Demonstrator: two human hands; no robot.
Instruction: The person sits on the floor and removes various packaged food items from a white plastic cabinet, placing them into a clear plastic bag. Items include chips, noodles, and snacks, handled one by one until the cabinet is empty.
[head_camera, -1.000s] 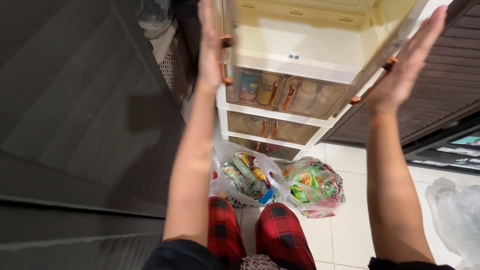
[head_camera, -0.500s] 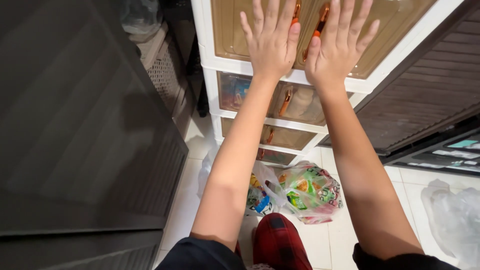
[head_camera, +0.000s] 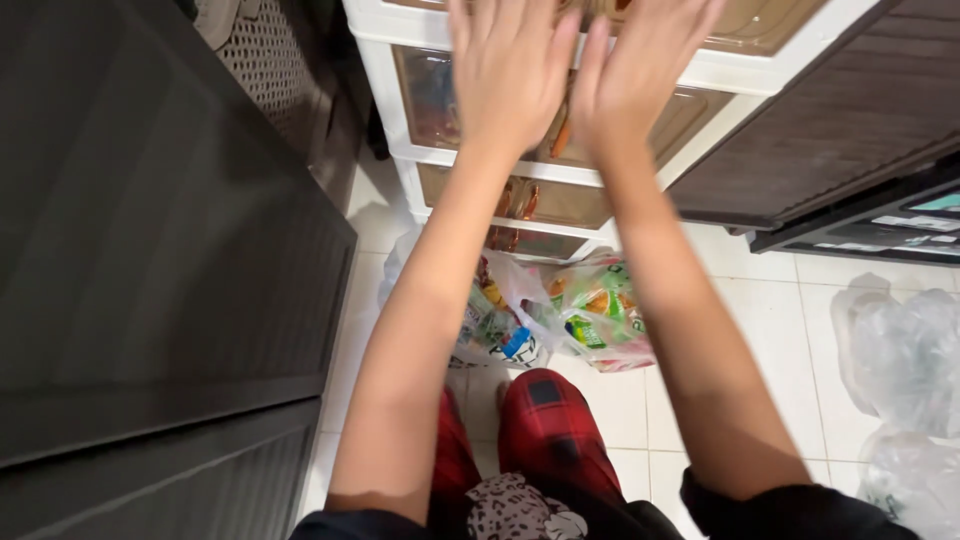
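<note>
white drawer unit (head_camera: 385, 70), red plaid trousers (head_camera: 550, 430)

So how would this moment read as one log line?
left hand: flat on drawer front | right hand: same | bags: on floor

White tiled floor (head_camera: 760, 330) is reflecting overhead light; dark ribbed cabinet (head_camera: 150, 250) is filling the left, dark wood-grain unit (head_camera: 800, 130) standing right (clear plastic bags (head_camera: 900, 370) lying beside it).

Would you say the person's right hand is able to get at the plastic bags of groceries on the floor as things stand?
Probably yes. The right hand lies flat on the plastic drawer unit and holds nothing. The bags of groceries sit lower, in front of the unit between the arms, with nothing lying over them, though the hand would have to come well down.
</note>
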